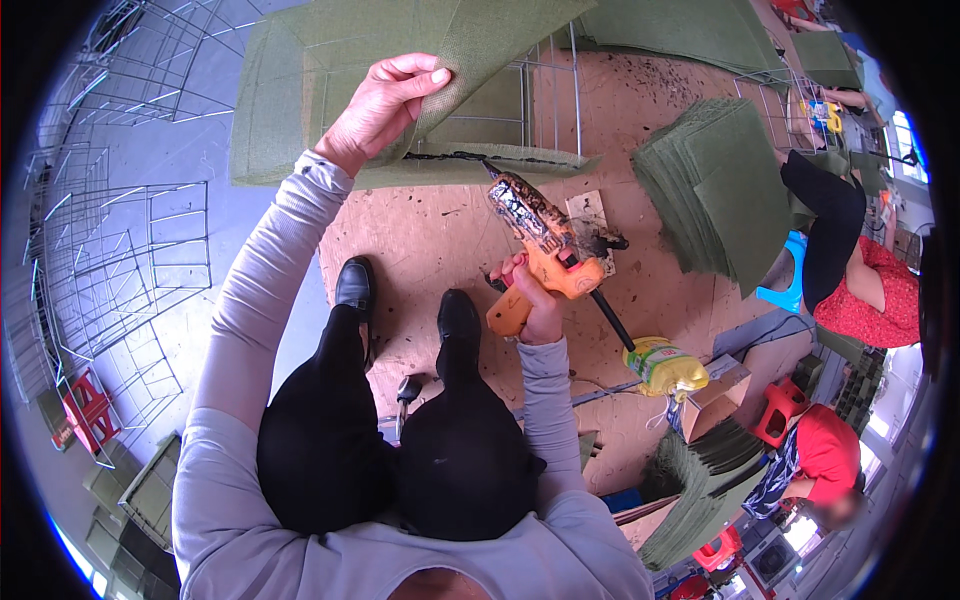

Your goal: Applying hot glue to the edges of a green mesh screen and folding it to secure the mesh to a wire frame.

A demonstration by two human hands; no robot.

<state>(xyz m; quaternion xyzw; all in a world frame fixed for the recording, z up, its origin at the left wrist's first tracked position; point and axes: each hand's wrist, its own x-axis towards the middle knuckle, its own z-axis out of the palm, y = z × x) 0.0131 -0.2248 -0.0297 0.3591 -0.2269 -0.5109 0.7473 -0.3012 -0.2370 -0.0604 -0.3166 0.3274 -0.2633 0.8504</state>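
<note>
The left hand (385,105) pinches up green mesh (510,45) lying across the board's (400,225) far left edge; the right hand (538,303) grips the glue gun (545,238). An even dark bead (540,155) wants a low, steady nozzle (491,170); whether it touches is unclear.

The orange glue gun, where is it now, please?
In the head view, the glue gun is right of centre in the right hand, tip near the dark streak on the green mesh.
</note>
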